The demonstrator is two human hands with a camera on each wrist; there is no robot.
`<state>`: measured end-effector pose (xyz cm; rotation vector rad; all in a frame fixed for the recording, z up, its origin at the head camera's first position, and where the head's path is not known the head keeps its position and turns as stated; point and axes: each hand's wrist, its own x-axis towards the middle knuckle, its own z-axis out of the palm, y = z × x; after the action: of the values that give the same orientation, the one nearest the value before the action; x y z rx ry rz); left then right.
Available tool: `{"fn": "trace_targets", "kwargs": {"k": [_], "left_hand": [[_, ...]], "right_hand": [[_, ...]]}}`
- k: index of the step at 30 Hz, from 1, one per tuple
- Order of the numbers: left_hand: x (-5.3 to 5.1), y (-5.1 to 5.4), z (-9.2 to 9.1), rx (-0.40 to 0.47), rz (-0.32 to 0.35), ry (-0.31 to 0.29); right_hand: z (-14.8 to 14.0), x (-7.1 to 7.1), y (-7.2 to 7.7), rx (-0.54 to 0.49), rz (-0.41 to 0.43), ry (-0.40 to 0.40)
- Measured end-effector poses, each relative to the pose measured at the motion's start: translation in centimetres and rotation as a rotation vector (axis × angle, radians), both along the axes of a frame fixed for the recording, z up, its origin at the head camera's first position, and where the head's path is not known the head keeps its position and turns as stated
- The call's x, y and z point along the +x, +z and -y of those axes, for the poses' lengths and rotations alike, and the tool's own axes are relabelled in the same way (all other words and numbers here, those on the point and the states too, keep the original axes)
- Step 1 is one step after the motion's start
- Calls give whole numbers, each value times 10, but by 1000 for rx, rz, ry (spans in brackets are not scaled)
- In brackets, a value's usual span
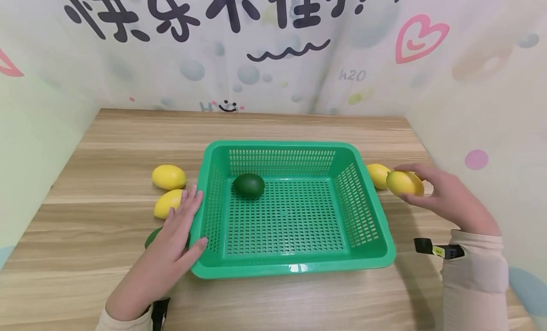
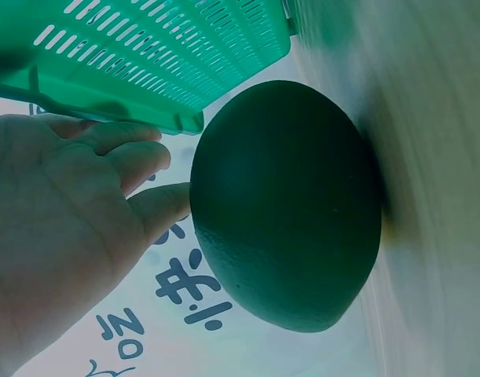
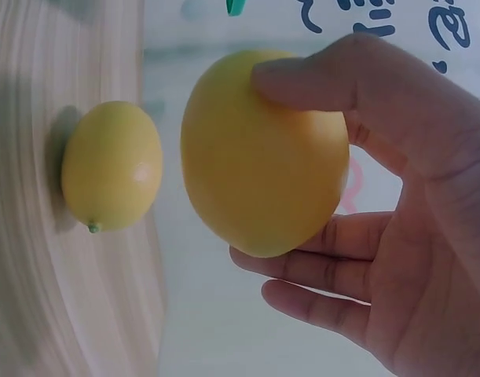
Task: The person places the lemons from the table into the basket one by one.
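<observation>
My right hand (image 1: 446, 191) pinches a yellow lemon (image 3: 259, 173) between thumb and fingers, holding it above the table to the right of the green plastic basket (image 1: 295, 269). Another lemon (image 3: 114, 166) lies on the table beyond it, by the basket's right wall. Straight-fingered, my left hand (image 1: 171, 245) rests against the basket's left rim. Inside the basket, toward the back left, is a dark green avocado-like fruit (image 1: 249, 185). A second such fruit (image 2: 283, 208) lies beside the left hand, which partly hides it in the head view.
Left of the basket, two more lemons lie on the wooden table (image 1: 282, 302): the farther lemon (image 1: 169, 177) and a nearer lemon (image 1: 167, 205) partly covered by the left fingers. A printed curtain (image 1: 273, 79) hangs behind the table, with pale walls at both sides.
</observation>
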<state>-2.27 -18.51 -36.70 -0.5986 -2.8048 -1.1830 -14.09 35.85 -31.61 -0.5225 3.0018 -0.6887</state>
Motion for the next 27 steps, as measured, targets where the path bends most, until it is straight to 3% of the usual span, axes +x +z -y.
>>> {"fn": "trace_targets", "kwargs": {"k": [8,27], "left_hand": [[0,0,1,3,-3,3],[1,0,-1,2,5,5]], "right_hand": [[1,-6,13,38,-71,33],[19,-13,29,80,-90,63]]}}
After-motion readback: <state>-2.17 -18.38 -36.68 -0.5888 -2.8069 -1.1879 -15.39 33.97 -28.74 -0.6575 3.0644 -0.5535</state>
